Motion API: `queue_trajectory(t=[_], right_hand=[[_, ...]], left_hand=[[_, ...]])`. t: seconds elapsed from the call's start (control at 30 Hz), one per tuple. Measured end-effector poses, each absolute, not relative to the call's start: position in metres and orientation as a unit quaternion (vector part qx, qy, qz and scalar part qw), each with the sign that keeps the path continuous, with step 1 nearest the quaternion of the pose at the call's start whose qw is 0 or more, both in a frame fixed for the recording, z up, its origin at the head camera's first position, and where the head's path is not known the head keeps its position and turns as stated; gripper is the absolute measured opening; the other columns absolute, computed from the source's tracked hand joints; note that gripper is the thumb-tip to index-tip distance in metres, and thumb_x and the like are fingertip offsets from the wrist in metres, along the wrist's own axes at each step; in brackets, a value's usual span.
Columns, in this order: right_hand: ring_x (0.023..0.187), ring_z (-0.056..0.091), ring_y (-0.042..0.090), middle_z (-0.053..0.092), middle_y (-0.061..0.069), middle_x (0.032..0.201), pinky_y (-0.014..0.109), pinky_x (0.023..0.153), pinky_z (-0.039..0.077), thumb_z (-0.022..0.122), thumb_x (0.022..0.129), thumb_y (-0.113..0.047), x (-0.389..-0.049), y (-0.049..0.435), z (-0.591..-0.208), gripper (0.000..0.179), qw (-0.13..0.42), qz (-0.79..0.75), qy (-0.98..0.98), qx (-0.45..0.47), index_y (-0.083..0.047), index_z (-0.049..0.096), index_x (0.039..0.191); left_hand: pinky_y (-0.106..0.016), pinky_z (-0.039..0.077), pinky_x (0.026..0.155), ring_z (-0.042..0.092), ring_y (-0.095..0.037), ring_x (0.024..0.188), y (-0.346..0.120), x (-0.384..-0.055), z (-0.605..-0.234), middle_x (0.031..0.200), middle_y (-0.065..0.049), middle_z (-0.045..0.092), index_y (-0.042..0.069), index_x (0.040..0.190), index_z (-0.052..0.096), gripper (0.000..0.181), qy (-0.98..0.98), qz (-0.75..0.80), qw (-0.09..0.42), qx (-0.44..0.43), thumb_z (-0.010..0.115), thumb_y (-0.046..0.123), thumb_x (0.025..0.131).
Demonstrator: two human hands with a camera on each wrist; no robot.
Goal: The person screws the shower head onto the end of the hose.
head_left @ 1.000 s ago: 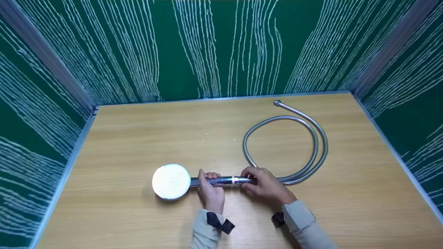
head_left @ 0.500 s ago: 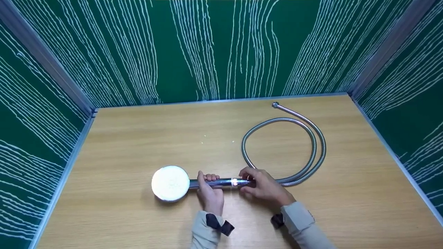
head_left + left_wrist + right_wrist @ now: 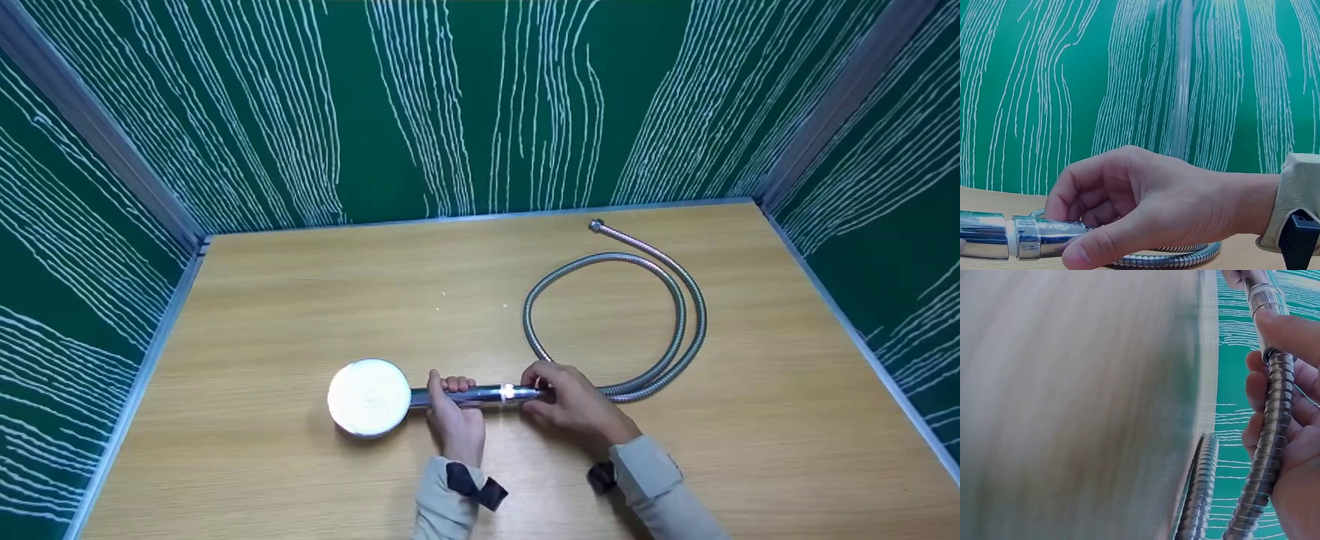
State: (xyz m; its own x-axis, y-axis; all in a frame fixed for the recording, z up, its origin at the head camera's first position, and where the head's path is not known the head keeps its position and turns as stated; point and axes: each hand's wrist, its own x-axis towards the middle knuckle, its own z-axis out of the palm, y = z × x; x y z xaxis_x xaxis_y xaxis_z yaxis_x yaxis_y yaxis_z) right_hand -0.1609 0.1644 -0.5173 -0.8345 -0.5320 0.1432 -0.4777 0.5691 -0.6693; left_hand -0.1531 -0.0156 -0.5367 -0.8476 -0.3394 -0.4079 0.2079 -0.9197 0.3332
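A shower head with a round, brightly lit face and a chrome handle lies across the front of the table. My left hand grips that handle, fingers wrapped round it. At the handle's right end, my right hand holds the chrome hose connector between thumb and fingers. A narrow white ring shows between handle and connector in the left wrist view. From the connector runs the ribbed metal shower hose, passing under the right palm. Threads inside the joint are hidden.
The hose loops over the right half of the wooden table, its free end nut near the back edge. Green panels with white streaks enclose the back and sides. Tiny white specks dot the tabletop.
The right hand's fingers have shifted slightly on the connector. The left hand, shower head and hose keep their places; the head view has moved a little.
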Motion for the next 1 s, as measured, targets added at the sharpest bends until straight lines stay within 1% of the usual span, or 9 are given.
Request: queue_trajectory(t=[0.33, 0.57, 0.63, 0.8, 0.87, 1.0], right_hand=[[0.086, 0.059, 0.012, 0.065, -0.001, 0.096, 0.03, 0.077, 0.05, 0.072, 0.084, -0.016, -0.1621, 0.1661, -0.5193, 0.02, 0.024, -0.37, 0.876, -0.309, -0.012, 0.062, 0.101], [0.085, 0.058, 0.011, 0.065, -0.002, 0.096, 0.029, 0.077, 0.05, 0.07, 0.086, -0.017, -0.1621, 0.1662, -0.5191, 0.017, 0.029, -0.37, 0.875, -0.311, -0.012, 0.063, 0.101], [0.086, 0.059, 0.011, 0.065, -0.001, 0.097, 0.029, 0.078, 0.05, 0.07, 0.085, -0.016, -0.162, 0.1658, -0.5181, 0.021, 0.038, -0.369, 0.876, -0.307, -0.012, 0.062, 0.104], [0.092, 0.059, 0.014, 0.062, 0.0, 0.105, 0.031, 0.08, 0.051, 0.074, 0.081, -0.012, -0.162, 0.165, -0.5165, 0.04, 0.061, -0.376, 0.875, -0.299, -0.012, 0.055, 0.117], [0.092, 0.058, 0.015, 0.061, 0.001, 0.107, 0.03, 0.08, 0.05, 0.075, 0.08, -0.009, -0.162, 0.1651, -0.5167, 0.042, 0.055, -0.381, 0.871, -0.304, -0.011, 0.054, 0.117], [0.087, 0.056, 0.013, 0.06, 0.0, 0.103, 0.027, 0.075, 0.049, 0.075, 0.078, -0.004, -0.162, 0.1647, -0.5181, 0.037, 0.025, -0.388, 0.863, -0.322, -0.013, 0.057, 0.109]], left_hand=[[-0.026, 0.034, 0.06, 0.039, -0.012, 0.054, -0.0157, -0.1529, -0.5349, 0.057, 0.003, 0.038, 0.011, 0.06, 0.038, 0.042, -0.141, -0.949, 0.138, 0.246, 0.039, 0.019, 0.102], [-0.027, 0.035, 0.061, 0.039, -0.013, 0.055, -0.0166, -0.1531, -0.5348, 0.057, 0.003, 0.039, 0.011, 0.061, 0.039, 0.042, -0.137, -0.95, 0.134, 0.245, 0.039, 0.019, 0.102], [-0.027, 0.035, 0.061, 0.04, -0.013, 0.055, -0.0167, -0.153, -0.5346, 0.057, 0.003, 0.039, 0.011, 0.061, 0.039, 0.042, -0.137, -0.95, 0.134, 0.245, 0.039, 0.019, 0.102], [-0.027, 0.035, 0.061, 0.04, -0.012, 0.055, -0.0167, -0.1524, -0.5355, 0.057, 0.003, 0.039, 0.011, 0.061, 0.039, 0.041, -0.142, -0.949, 0.138, 0.245, 0.04, 0.018, 0.102], [-0.026, 0.035, 0.061, 0.04, -0.012, 0.055, -0.0167, -0.1522, -0.5358, 0.057, 0.003, 0.039, 0.011, 0.061, 0.039, 0.041, -0.144, -0.949, 0.142, 0.243, 0.04, 0.018, 0.102], [-0.026, 0.035, 0.061, 0.039, -0.012, 0.055, -0.0167, -0.1526, -0.5357, 0.057, 0.003, 0.039, 0.011, 0.061, 0.039, 0.041, -0.142, -0.949, 0.145, 0.24, 0.039, 0.017, 0.102]])
